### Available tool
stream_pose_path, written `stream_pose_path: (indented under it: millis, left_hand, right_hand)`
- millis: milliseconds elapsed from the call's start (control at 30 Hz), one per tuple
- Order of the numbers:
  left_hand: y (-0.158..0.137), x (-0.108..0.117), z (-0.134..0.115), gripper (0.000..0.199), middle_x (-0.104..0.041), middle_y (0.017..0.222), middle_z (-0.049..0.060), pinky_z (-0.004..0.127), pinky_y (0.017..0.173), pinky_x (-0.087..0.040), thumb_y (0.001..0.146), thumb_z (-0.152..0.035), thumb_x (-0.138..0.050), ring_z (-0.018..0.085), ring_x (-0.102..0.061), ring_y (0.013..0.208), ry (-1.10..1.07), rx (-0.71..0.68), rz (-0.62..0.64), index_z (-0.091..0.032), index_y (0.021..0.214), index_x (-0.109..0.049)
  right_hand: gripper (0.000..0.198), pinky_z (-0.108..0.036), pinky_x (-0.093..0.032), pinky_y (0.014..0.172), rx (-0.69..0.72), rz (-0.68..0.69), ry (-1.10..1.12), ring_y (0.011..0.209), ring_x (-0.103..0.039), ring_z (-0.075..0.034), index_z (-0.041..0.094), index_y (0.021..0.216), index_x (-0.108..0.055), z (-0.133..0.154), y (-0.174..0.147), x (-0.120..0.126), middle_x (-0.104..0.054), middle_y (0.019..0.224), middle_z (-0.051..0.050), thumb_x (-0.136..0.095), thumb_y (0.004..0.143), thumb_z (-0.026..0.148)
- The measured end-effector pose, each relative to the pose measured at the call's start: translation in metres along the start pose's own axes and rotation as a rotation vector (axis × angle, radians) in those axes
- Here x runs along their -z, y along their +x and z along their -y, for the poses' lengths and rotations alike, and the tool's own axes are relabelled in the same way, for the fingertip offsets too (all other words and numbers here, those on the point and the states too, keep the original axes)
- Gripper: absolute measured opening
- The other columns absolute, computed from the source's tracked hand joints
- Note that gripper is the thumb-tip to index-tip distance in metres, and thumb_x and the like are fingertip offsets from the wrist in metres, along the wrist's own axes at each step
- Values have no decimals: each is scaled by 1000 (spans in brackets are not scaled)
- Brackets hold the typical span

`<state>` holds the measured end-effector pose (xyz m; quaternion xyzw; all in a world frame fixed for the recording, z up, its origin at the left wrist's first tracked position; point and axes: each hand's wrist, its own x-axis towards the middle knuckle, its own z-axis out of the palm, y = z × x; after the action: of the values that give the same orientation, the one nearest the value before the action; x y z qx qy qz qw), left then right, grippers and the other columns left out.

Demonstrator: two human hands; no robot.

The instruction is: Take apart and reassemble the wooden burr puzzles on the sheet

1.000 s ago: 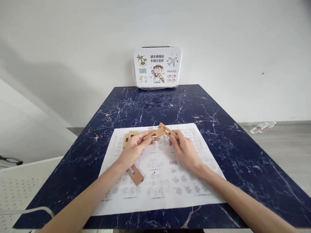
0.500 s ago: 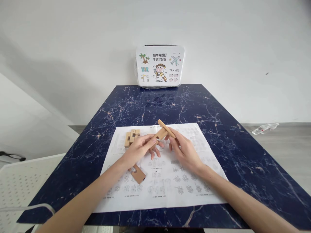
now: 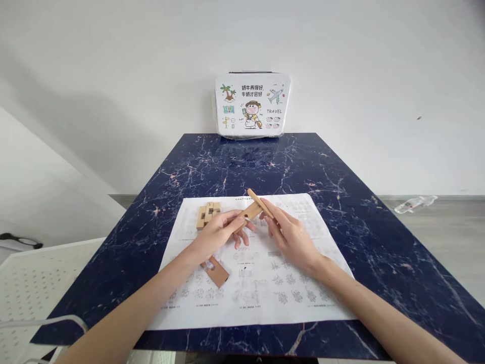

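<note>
Over the printed sheet (image 3: 246, 288), my left hand (image 3: 220, 232) pinches a notched wooden puzzle piece (image 3: 253, 209) between thumb and fingers. My right hand (image 3: 291, 235) holds a second wooden puzzle piece (image 3: 259, 202), which slants across the end of the first. The two pieces touch; whether they interlock I cannot tell. Behind my left hand, several notched wooden blocks (image 3: 206, 215) stand close together on the sheet. A flat wooden piece with a cut-out (image 3: 217, 273) lies below my left wrist, its upper end partly hidden by the arm.
A dark blue marble-patterned table (image 3: 242, 172) carries the sheet. At its far edge a white cartoon-printed case (image 3: 253, 106) leans on the wall. A white perforated surface (image 3: 34, 283) with a white cable (image 3: 56, 319) is at left. A clear plastic bottle (image 3: 415, 203) lies on the floor at right.
The view has shifted slightly. Both hands keep their grip on the wooden pieces, which stay crossed in nearly the same pose.
</note>
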<state>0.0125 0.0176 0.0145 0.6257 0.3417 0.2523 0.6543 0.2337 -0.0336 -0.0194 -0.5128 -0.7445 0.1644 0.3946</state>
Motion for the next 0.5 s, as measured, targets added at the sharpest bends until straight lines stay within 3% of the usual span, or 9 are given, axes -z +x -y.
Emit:
stream_pose_path:
  millis: [500]
  left_hand:
    - [-2, 0, 1, 41, -73, 120, 14, 22, 50, -48, 106, -46, -56, 13, -70, 70, 63, -27, 12, -17, 132, -67]
  right_hand:
    - [53, -36, -57, 72, 45, 58, -5, 83, -70, -23, 32, 163, -37, -2, 1, 4, -74, 119, -10, -37, 110, 28]
